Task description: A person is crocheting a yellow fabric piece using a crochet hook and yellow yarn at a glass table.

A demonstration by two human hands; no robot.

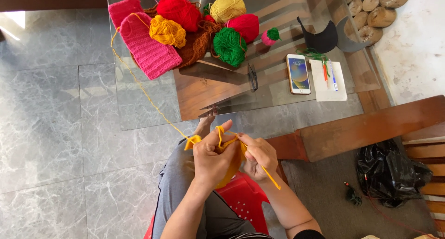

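The left hand [214,158] pinches a soft, light orange-yellow crocheted yarn piece [232,167]; at three o'clock, the right hand [259,156] grips a thin yellow crochet hook [271,178]. It is floppy, so probably best held near the working edge.

A small orange-yellow crochet piece [230,167] hangs bunched near the bottom centre of the scene, largely hidden, its lower edge curving over a red stool. Part of it pokes out at the left as a small folded corner. A yellow crochet hook [270,177] slants down to the right from the piece, its tip apparently buried in the stitches. A thin strand of orange-yellow yarn [143,88] loops above the piece, then runs taut, far and left, up to an orange-yellow yarn ball [167,31] on the bench.
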